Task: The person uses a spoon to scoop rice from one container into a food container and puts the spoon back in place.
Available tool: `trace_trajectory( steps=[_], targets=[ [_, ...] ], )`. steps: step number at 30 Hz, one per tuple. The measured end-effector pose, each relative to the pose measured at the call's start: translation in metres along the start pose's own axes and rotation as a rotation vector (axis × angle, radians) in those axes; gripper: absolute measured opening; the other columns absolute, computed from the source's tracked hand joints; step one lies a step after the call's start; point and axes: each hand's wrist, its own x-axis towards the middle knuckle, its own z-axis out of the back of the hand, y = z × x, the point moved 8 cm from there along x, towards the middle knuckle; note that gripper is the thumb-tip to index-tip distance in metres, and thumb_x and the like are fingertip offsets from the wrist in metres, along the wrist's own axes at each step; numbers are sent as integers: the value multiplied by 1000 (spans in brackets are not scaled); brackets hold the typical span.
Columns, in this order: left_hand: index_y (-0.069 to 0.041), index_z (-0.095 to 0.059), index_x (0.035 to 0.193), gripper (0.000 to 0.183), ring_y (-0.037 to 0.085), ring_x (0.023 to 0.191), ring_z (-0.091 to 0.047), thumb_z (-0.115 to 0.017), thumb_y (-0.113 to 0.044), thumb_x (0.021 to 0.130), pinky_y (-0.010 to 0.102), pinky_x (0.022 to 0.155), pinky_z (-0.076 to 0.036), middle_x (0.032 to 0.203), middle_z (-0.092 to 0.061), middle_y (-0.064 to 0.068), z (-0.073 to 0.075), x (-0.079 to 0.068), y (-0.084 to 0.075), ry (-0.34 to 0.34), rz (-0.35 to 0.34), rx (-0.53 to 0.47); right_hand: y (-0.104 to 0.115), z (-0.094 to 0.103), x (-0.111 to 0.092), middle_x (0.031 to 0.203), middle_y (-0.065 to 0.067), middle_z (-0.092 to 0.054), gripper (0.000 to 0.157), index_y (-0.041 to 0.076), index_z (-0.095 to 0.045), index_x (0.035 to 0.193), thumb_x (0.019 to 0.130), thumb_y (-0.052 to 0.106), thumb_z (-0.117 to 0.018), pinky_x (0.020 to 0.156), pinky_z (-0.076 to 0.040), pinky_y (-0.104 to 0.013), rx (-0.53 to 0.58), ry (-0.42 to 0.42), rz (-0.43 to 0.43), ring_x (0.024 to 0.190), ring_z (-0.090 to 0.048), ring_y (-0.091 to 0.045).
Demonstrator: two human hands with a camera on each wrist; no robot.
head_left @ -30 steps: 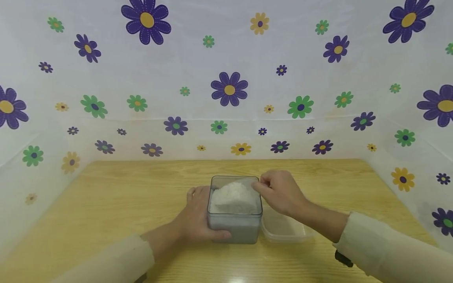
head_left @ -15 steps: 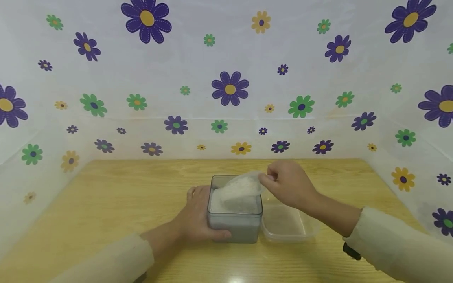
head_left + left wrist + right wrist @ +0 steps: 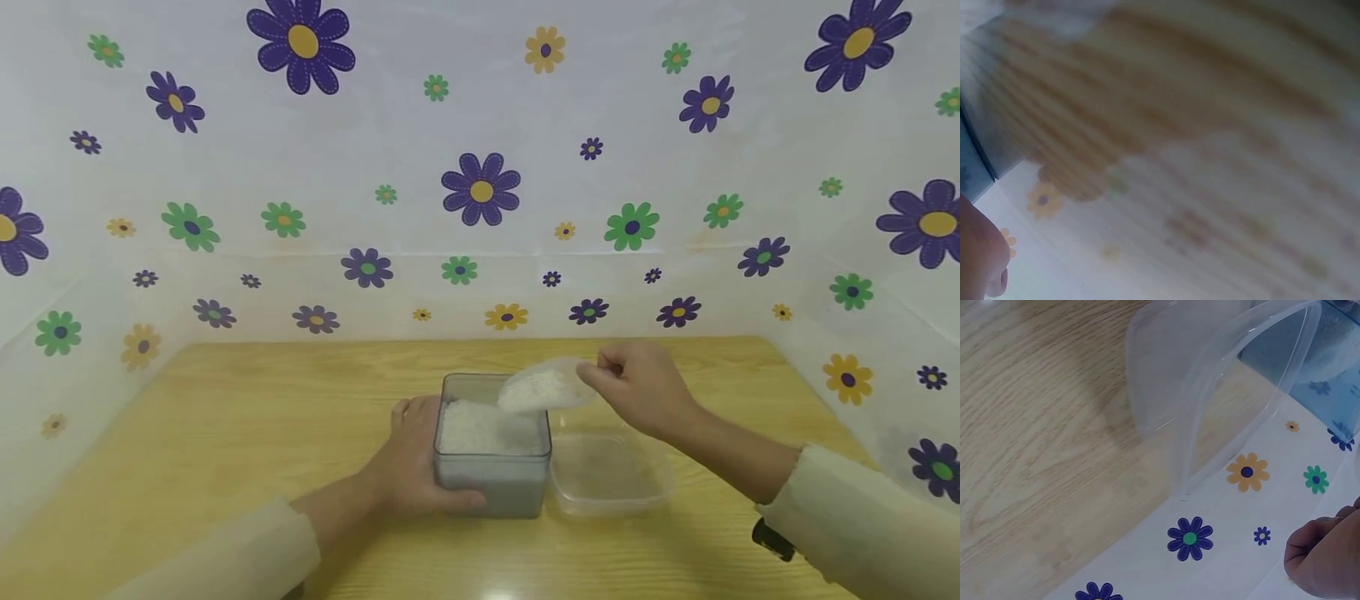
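With my left hand [image 3: 411, 458] I hold the tinted box [image 3: 491, 487] on the table [image 3: 225, 433], my thumb across its front and my other fingers along its left side. White grains, probably rice, though the view is too soft to be sure, lie heaped inside. My right hand [image 3: 647, 390] pinches the end of a clear scoop [image 3: 576, 393], which carries more of the grains; its tip is above the box's right side. Just right of the box sits a clear tub [image 3: 609, 506]. Flowered cloth [image 3: 390, 133] hangs behind.
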Motion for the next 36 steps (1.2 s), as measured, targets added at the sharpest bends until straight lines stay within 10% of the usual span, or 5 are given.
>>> trace_trajectory(
  steps=[36],
  targets=[
    [-11, -33, 142, 113, 22, 125, -40, -80, -71, 59, 52, 110, -13, 128, -50, 1, 1, -1, 1, 26, 38, -10, -67, 27, -36, 52, 8, -29, 45, 12, -42, 58, 94, 20, -66, 54, -32, -26, -64, -67, -3, 50, -27, -6]
  ],
)
